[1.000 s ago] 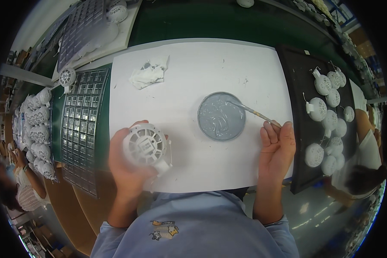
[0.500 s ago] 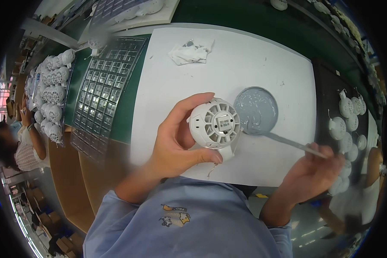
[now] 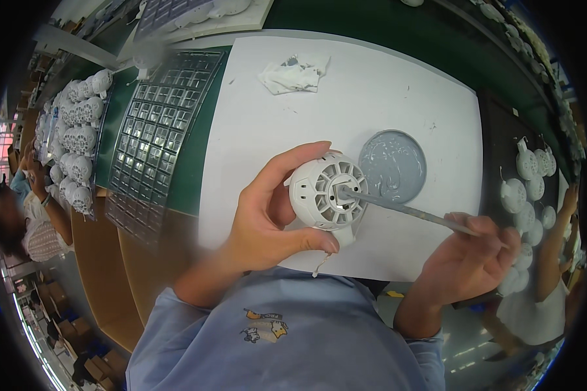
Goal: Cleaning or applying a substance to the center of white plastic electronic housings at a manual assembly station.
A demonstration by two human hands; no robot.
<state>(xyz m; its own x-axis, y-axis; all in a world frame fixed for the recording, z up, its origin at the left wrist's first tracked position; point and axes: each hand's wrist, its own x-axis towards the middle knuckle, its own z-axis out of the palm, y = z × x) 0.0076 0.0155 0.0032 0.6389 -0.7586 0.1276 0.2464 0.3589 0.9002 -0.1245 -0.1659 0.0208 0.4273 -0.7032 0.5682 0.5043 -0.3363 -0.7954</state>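
Observation:
A white round vented housing [image 3: 304, 199], like a small fan body, is gripped in my left hand [image 3: 254, 225], fingers and thumb wrapped round its sides. Its slotted face is turned up, and a short thin cord hangs from its lower end. My right hand [image 3: 473, 254] pinches the end of a thin grey spatula [image 3: 411, 210]. The tool's tip touches the small square at the centre of the slotted face, covering part of it. Just beyond lies a shallow round dish [image 3: 425, 171] of smeared grey paste [image 3: 391, 163].
White paper [image 3: 241, 98] lies under the work, with a stained crumpled wipe [image 3: 298, 73] on it. A clear compartmented tray [image 3: 156, 124] is to the left, near rows of white housings [image 3: 79, 140]. More housings [image 3: 527, 163] are at right. Other people sit on both sides.
The spatula tip has moved left from the dish's lower edge onto the centre of the housing's face. My left hand keeps its hold, almost still.

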